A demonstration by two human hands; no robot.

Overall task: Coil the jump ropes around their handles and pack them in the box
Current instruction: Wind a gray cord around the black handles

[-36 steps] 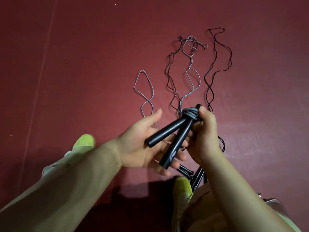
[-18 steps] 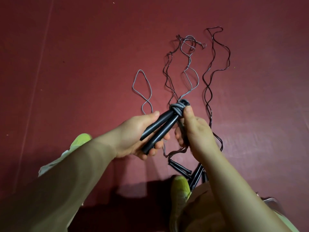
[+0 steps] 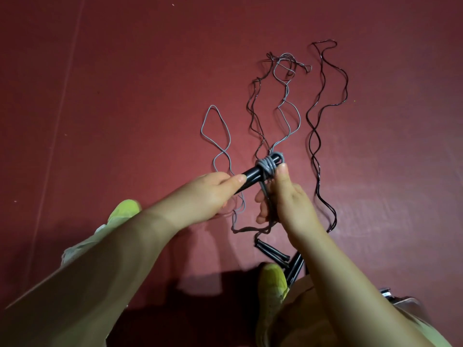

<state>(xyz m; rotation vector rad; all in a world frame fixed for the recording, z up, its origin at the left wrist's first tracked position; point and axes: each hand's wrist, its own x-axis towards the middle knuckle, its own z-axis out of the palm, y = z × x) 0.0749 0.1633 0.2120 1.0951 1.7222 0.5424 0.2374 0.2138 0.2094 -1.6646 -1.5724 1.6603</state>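
Note:
My left hand (image 3: 208, 194) grips a pair of black handles (image 3: 253, 175) held together above the red floor. Several turns of grey rope (image 3: 269, 165) are wound round their far end. My right hand (image 3: 283, 196) pinches the grey rope just below the coil, thumb against the turns. The loose rest of the grey rope (image 3: 215, 136) lies in loops on the floor beyond my hands. No box is in view.
Other wavy ropes lie stretched on the floor: a dark one (image 3: 323, 116) at right and a dark and grey tangle (image 3: 278, 71) ahead. More black handles (image 3: 274, 255) lie near my yellow-green shoe (image 3: 271, 281). A second shoe (image 3: 124, 209) is at left.
The two handles have been brought together in my left hand and turned more level. My right hand has drawn the grey rope down beside the coil.

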